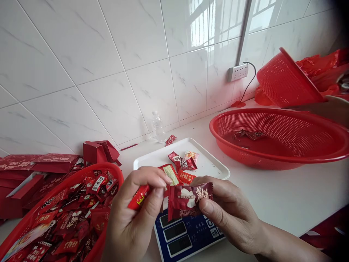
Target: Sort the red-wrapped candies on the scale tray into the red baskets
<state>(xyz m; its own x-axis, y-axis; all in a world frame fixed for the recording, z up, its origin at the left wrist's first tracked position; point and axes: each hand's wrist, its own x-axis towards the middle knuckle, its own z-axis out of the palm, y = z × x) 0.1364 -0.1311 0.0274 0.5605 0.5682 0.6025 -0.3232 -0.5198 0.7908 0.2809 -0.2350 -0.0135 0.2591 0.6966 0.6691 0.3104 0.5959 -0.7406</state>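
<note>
Apparently at a handling step, you pinch a maroon, crimp-edged wrapped candy [184,200] in your right hand [234,211] above the blue-and-white plastic scale [197,242], your curled left hand [133,214] gripping a shiny red packet [138,197], so release calls for loosening.

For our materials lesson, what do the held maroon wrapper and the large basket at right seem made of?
Maroon wrapper: probably thin plastic film, slightly glossy, with crimped, jagged ends. Large basket: likely moulded plastic, smooth with a sheen; regular holes suggest it.
</note>
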